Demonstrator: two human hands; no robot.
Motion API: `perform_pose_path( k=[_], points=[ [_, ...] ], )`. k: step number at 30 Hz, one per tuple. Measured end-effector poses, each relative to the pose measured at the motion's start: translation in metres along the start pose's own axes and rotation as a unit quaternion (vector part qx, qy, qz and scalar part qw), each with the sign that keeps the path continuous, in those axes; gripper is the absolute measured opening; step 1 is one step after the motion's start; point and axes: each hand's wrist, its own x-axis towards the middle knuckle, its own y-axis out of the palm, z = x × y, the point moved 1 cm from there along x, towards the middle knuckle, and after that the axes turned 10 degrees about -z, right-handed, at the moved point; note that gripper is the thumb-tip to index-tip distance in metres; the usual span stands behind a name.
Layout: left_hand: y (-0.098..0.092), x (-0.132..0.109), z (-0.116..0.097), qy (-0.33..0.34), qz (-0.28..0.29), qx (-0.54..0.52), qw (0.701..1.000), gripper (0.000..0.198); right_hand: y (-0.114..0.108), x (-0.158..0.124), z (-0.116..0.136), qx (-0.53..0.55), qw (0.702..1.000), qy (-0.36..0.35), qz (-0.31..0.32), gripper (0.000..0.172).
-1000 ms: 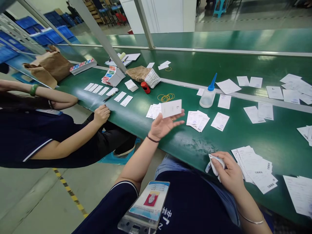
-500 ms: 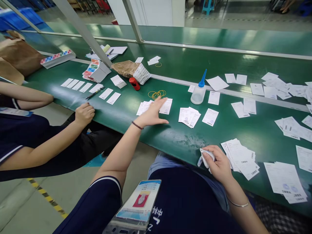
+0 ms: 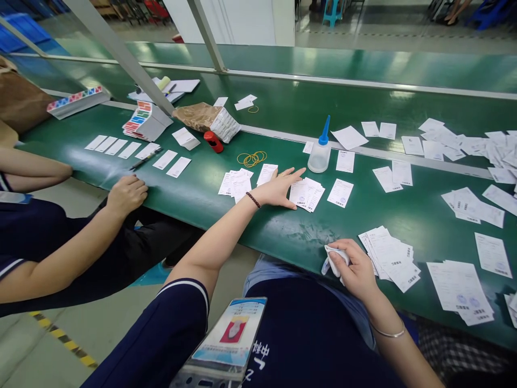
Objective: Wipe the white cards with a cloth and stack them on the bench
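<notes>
My left hand [image 3: 278, 189] reaches over the green table with its fingers spread, its fingertips at the left edge of a small fanned pile of printed paper slips [image 3: 309, 194]. Another slip [image 3: 267, 173] lies just behind it, and a further pile of slips [image 3: 235, 184] sits by its wrist. At the table's front edge my right hand [image 3: 355, 268] is closed round a crumpled white cloth [image 3: 334, 261]. Smeared wet-looking marks show on the table near that cloth. Right beside the right hand lies a larger stack of slips [image 3: 390, 257].
A clear squeeze bottle [image 3: 319, 157] with a blue nozzle stands behind the slips. Yellow rubber bands [image 3: 252, 159], a red stamp [image 3: 213, 141] and a brown paper packet [image 3: 197, 116] lie to the left. A co-worker's hand [image 3: 128, 193] rests at the table edge. More slips [image 3: 460, 291] spread rightward.
My left hand has moved right, from near the rubber bands to the fanned pile of slips. My right hand still holds the cloth. The view has shifted slightly.
</notes>
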Motion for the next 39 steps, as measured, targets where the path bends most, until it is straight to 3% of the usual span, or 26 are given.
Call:
perform_pose_path(
  k=[6, 9, 11, 14, 16, 17, 19, 22, 24, 26, 29, 32, 34, 36, 39],
  points=[
    [-0.003, -0.012, -0.009, 0.024, -0.064, -0.04, 0.997, 0.113, 0.0, 0.001, 0.0, 0.003, 1.0, -0.009, 0.007, 0.012],
    [-0.002, -0.025, -0.015, 0.028, -0.12, -0.174, 0.977, 0.109, 0.0, 0.001, 0.0, 0.005, 1.0, -0.005, 0.006, 0.012],
    [0.003, -0.035, -0.02, 0.0, -0.148, -0.355, 0.923, 0.107, 0.0, 0.0, 0.001, 0.006, 1.0, -0.005, 0.005, 0.012],
    [0.014, -0.048, -0.029, -0.053, -0.144, -0.634, 0.758, 0.099, 0.0, 0.0, 0.0, 0.007, 1.0, -0.005, 0.006, 0.012],
    [0.02, -0.054, -0.036, -0.063, -0.139, -0.728, 0.668, 0.098, 0.001, 0.0, 0.0, 0.005, 1.0, -0.004, 0.006, 0.013],
    [0.023, -0.056, -0.039, -0.063, -0.14, -0.75, 0.643, 0.098, 0.001, -0.001, 0.0, 0.004, 1.0, -0.005, 0.005, 0.012],
    [0.028, -0.058, -0.044, -0.064, -0.143, -0.765, 0.625, 0.099, 0.001, -0.001, 0.0, 0.001, 1.0, -0.006, 0.006, 0.012],
    [0.033, -0.058, -0.048, -0.07, -0.14, -0.744, 0.65, 0.107, 0.0, 0.0, 0.0, -0.003, 1.0, -0.008, 0.004, 0.013],
    [0.03, -0.059, -0.046, -0.069, -0.134, -0.704, 0.694, 0.113, 0.0, 0.0, 0.0, -0.005, 1.0, -0.008, 0.002, 0.013],
    [0.02, -0.064, -0.035, -0.064, -0.142, -0.634, 0.757, 0.117, 0.0, -0.001, -0.001, -0.006, 1.0, -0.009, 0.0, 0.013],
    [-0.011, -0.078, -0.001, -0.078, -0.222, -0.453, 0.86, 0.116, 0.0, -0.002, -0.001, -0.002, 1.0, -0.009, -0.002, 0.013],
    [-0.044, -0.096, 0.045, -0.147, -0.308, -0.223, 0.913, 0.119, 0.001, -0.001, 0.0, 0.006, 1.0, -0.007, 0.0, 0.013],
    [-0.057, -0.105, 0.068, -0.202, -0.276, -0.115, 0.933, 0.116, 0.001, 0.0, 0.001, 0.008, 1.0, -0.008, 0.001, 0.013],
    [-0.061, -0.108, 0.08, -0.236, -0.207, -0.058, 0.948, 0.114, 0.001, 0.0, 0.002, 0.007, 1.0, -0.01, 0.003, 0.012],
    [-0.055, -0.098, 0.071, -0.221, -0.156, -0.008, 0.963, 0.113, 0.001, 0.0, 0.001, 0.007, 1.0, -0.006, 0.009, 0.013]
  ],
)
